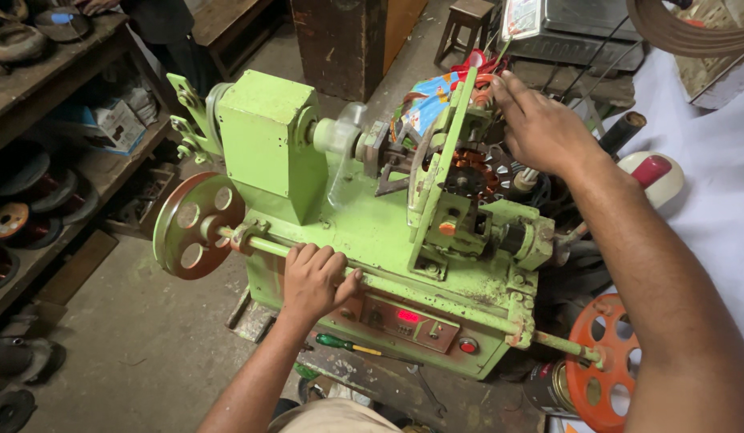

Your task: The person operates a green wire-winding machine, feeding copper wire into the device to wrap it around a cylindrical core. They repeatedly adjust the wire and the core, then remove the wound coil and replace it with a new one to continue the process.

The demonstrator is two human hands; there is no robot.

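A light green winding machine [275,136] stands on a low bench before me. My left hand [314,279] is closed around the long green shaft [436,301] along its front, just right of the reddish spoked wheel [194,226]. My right hand [540,128] rests on the machine's upper right part, fingers spread over the green upright frame [444,148], above an orange-brown wound coil part [470,172]. Crumpled colourful wrapping [428,100] sits behind that frame. A red display [407,316] glows on the front panel.
An orange spoked wheel [600,361] caps the shaft's right end. A green-handled screwdriver [348,345] lies under the panel. Wooden shelves [43,88] with wire spools [9,220] stand at left. White cloth [709,160] covers the right side; a wooden stool [466,20] stands behind.
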